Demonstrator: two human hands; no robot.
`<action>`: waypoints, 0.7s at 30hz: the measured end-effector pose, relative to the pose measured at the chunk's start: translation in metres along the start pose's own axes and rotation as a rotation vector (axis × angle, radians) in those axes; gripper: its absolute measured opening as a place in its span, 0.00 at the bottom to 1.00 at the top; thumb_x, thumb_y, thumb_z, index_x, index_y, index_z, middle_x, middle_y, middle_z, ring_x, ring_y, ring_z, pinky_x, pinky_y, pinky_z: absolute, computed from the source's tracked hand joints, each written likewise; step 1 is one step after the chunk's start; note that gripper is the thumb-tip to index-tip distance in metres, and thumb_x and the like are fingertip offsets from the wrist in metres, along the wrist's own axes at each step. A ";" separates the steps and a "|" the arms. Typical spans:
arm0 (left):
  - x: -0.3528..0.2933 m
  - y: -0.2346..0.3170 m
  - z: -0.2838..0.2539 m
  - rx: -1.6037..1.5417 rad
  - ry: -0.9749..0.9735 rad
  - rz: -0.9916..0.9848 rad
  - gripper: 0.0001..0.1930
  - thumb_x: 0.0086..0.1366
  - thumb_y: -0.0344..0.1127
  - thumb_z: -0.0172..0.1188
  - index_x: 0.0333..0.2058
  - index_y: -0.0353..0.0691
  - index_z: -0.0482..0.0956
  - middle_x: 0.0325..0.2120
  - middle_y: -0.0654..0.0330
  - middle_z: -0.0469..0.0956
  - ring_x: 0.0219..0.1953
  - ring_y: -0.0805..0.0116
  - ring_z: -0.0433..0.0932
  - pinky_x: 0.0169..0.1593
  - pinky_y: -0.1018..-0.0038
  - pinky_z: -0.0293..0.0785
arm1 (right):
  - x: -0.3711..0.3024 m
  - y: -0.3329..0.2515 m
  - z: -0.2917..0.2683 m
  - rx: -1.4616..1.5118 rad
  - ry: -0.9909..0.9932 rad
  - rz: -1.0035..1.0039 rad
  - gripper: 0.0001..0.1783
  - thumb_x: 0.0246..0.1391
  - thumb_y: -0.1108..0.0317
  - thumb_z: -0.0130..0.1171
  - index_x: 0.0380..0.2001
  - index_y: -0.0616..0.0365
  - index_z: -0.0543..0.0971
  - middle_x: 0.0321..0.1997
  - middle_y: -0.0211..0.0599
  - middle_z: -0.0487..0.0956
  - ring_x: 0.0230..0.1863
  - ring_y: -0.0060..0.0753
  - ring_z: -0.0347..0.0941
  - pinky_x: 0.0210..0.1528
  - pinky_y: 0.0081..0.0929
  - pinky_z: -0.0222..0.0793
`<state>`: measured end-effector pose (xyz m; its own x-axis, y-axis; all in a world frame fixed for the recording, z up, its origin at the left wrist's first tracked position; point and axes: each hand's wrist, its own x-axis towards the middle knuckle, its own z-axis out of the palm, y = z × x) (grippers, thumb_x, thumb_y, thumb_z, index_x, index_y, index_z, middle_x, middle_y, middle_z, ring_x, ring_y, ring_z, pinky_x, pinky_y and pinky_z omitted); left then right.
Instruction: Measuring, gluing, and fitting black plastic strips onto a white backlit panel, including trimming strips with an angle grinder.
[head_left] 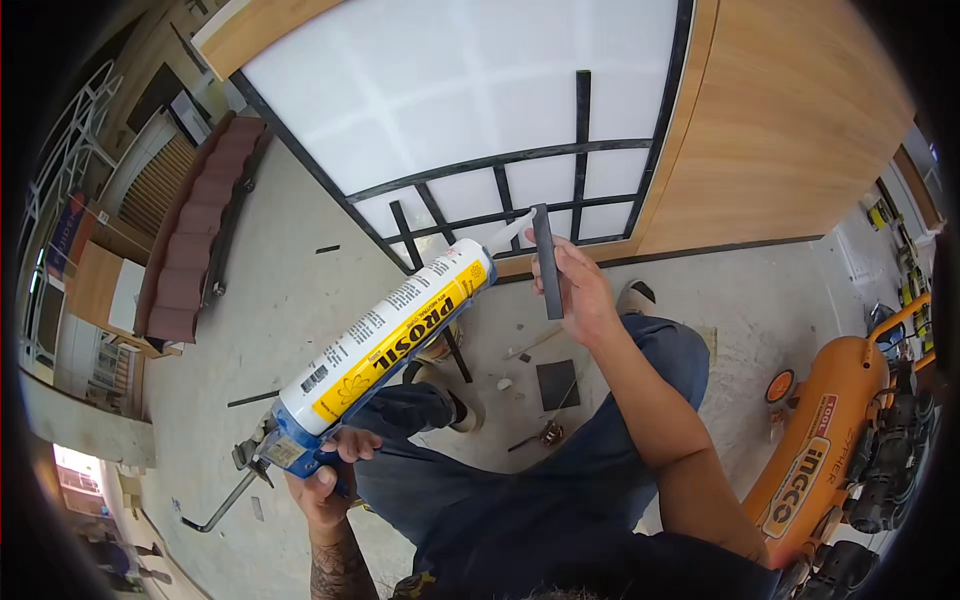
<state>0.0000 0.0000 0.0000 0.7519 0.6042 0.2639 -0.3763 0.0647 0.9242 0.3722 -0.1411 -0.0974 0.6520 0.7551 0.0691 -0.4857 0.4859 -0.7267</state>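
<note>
My left hand (330,480) is closed round the handle of a blue caulking gun (300,447). A white and yellow sealant cartridge (385,330) sits in the gun, slanting up to the right. Its pale nozzle (512,229) meets the upper end of a short dark strip (547,262), at or very near its edge. My right hand (582,290) grips that strip upright between thumb and fingers. Beyond both hands stands a white panel (470,90) in a wooden frame, with black strips (500,158) crossing its lower part as a grid.
An orange air compressor (815,430) stands close on the right. Reddish roof tiles (190,235) rest on a stand at the left. On the concrete floor (290,300) lie a dark square piece (558,385), loose black strips (456,355) and small scraps. A wooden cabinet side (780,120) rises at the right.
</note>
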 end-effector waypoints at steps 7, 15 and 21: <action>0.003 -0.007 0.007 0.006 0.010 -0.019 0.19 0.66 0.45 0.67 0.48 0.41 0.75 0.35 0.56 0.76 0.39 0.56 0.80 0.52 0.49 0.79 | 0.001 -0.002 -0.003 0.019 -0.010 -0.005 0.27 0.76 0.59 0.51 0.69 0.66 0.72 0.39 0.30 0.77 0.39 0.22 0.71 0.47 0.22 0.70; 0.005 -0.006 0.003 0.026 0.015 -0.050 0.20 0.64 0.46 0.68 0.47 0.40 0.75 0.34 0.56 0.76 0.39 0.56 0.81 0.52 0.50 0.80 | 0.003 0.005 -0.004 0.031 -0.006 -0.019 0.26 0.75 0.60 0.51 0.68 0.66 0.72 0.41 0.31 0.78 0.41 0.22 0.72 0.48 0.24 0.71; 0.005 0.002 0.002 0.039 0.031 -0.091 0.21 0.62 0.46 0.68 0.46 0.39 0.75 0.32 0.55 0.77 0.37 0.54 0.82 0.50 0.50 0.81 | 0.003 0.004 -0.001 -0.031 0.041 -0.049 0.26 0.75 0.62 0.51 0.69 0.65 0.72 0.44 0.29 0.79 0.43 0.19 0.73 0.47 0.22 0.71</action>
<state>0.0045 0.0018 0.0034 0.7646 0.6216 0.1703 -0.2853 0.0896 0.9542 0.3728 -0.1377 -0.1008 0.6980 0.7119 0.0773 -0.4347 0.5071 -0.7442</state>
